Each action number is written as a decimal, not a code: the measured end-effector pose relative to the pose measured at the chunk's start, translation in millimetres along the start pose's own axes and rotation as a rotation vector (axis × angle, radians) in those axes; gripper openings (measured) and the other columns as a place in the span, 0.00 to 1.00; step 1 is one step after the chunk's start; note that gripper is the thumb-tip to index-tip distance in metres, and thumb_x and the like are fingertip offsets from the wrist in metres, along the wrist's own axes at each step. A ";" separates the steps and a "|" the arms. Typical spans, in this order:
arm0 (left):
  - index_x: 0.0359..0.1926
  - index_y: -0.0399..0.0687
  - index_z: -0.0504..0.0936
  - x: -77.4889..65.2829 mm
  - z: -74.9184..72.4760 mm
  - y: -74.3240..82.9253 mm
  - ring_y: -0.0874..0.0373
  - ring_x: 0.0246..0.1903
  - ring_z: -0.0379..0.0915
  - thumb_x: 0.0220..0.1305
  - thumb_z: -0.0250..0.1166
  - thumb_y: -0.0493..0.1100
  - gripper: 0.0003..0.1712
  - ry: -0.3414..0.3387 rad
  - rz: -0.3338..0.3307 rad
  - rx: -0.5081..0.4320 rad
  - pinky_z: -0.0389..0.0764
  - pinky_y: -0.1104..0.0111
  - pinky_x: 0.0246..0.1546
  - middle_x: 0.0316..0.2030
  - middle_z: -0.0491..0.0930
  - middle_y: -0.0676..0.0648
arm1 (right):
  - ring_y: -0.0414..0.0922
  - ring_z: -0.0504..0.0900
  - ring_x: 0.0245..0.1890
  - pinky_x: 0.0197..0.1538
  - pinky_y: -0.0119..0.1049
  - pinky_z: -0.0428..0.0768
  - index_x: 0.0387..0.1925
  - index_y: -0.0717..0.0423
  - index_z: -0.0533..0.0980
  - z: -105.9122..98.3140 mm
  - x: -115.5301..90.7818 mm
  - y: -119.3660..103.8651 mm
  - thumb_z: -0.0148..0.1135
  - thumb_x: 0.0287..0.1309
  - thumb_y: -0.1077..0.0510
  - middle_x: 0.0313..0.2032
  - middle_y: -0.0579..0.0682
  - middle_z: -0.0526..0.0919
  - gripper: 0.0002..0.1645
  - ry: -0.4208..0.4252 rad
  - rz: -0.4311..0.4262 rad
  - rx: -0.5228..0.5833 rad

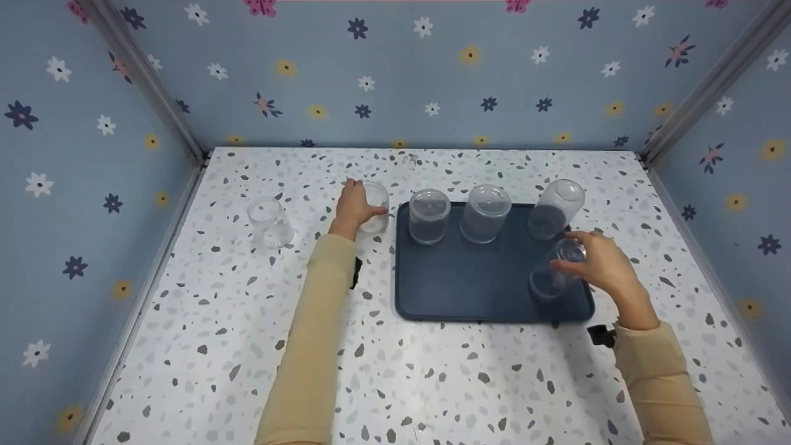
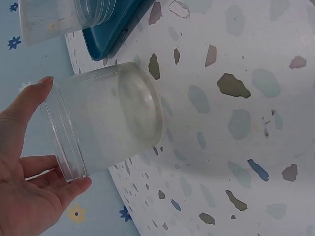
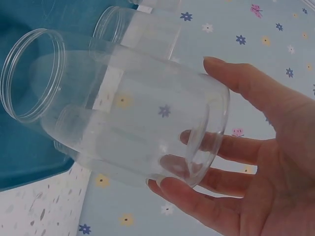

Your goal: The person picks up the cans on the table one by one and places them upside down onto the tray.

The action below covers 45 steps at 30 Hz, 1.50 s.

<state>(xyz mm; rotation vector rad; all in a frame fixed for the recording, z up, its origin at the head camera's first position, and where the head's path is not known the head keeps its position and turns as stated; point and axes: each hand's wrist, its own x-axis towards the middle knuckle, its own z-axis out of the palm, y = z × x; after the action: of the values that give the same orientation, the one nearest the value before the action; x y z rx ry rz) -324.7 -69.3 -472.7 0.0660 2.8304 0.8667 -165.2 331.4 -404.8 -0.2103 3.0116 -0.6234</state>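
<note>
My left hand (image 1: 354, 209) grips a clear jar (image 2: 106, 113) by its threaded rim, thumb on one side and fingers on the other. That jar is mouth up, left of the dark blue tray (image 1: 463, 287); whether its base touches the table I cannot tell. Over the tray's right side, my right hand (image 1: 604, 262) holds another clear jar (image 3: 142, 108) around its base, with the threaded mouth pointing down at the tray. Three more jars stand mouth down along the tray's back edge: a left one (image 1: 429, 217), a middle one (image 1: 486, 214) and a right one (image 1: 557, 209).
One more clear jar (image 1: 270, 222) stands on the speckled white table (image 1: 241, 346), left of my left hand. Flower-patterned panels (image 1: 395, 74) close off the back and both sides, with metal posts (image 1: 145, 80) at the corners.
</note>
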 end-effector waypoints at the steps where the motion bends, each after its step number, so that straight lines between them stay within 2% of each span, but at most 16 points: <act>1: 0.65 0.32 0.50 -0.3 -0.3 0.2 0.45 0.63 0.43 0.51 0.65 0.53 0.50 -0.002 -0.003 -0.002 0.53 0.61 0.60 0.65 0.45 0.35 | 0.64 0.69 0.45 0.44 0.56 0.68 0.53 0.73 0.66 -0.5 -0.4 0.9 0.66 0.45 0.49 0.47 0.72 0.69 0.40 -0.002 0.005 -0.001; 7: 0.64 0.31 0.51 -1.7 -0.5 0.9 0.45 0.63 0.44 0.50 0.66 0.52 0.50 0.007 0.002 -0.013 0.53 0.61 0.60 0.65 0.45 0.35 | 0.67 0.66 0.49 0.47 0.59 0.65 0.55 0.74 0.63 -4.0 -0.6 6.6 0.64 0.46 0.47 0.52 0.74 0.65 0.43 -0.030 0.054 0.002; 19: 0.63 0.31 0.53 0.5 1.2 0.1 0.45 0.62 0.48 0.49 0.67 0.53 0.49 0.031 -0.002 0.005 0.55 0.62 0.60 0.63 0.50 0.35 | 0.66 0.68 0.46 0.44 0.58 0.67 0.54 0.75 0.63 -4.6 6.6 17.2 0.65 0.45 0.47 0.48 0.73 0.68 0.43 -0.037 0.064 0.012; 31: 0.63 0.30 0.54 1.2 2.7 1.3 0.45 0.59 0.53 0.48 0.68 0.53 0.49 0.043 0.012 0.033 0.59 0.62 0.57 0.60 0.54 0.35 | 0.66 0.66 0.48 0.46 0.58 0.66 0.56 0.75 0.61 -2.2 10.2 21.0 0.65 0.46 0.47 0.50 0.74 0.66 0.45 -0.089 0.106 0.006; 38: 0.63 0.31 0.55 2.9 3.3 0.1 0.45 0.59 0.53 0.46 0.69 0.53 0.50 0.063 -0.001 0.014 0.59 0.62 0.58 0.60 0.55 0.36 | 0.67 0.65 0.49 0.48 0.58 0.64 0.55 0.77 0.60 -2.4 11.0 22.6 0.65 0.46 0.49 0.51 0.75 0.65 0.44 -0.082 0.092 0.006; 45: 0.63 0.31 0.54 2.4 4.6 -1.3 0.45 0.60 0.53 0.46 0.69 0.53 0.51 0.069 0.005 -0.006 0.58 0.62 0.58 0.61 0.54 0.36 | 0.69 0.60 0.53 0.52 0.60 0.60 0.56 0.78 0.58 -0.5 9.9 22.3 0.63 0.48 0.52 0.54 0.76 0.60 0.42 -0.095 0.082 -0.010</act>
<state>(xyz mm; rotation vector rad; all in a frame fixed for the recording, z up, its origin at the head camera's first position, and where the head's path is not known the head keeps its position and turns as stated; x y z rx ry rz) -326.2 -67.7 -477.6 0.0434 2.8925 0.8958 -177.7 350.4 -413.5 -0.1135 2.9159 -0.5737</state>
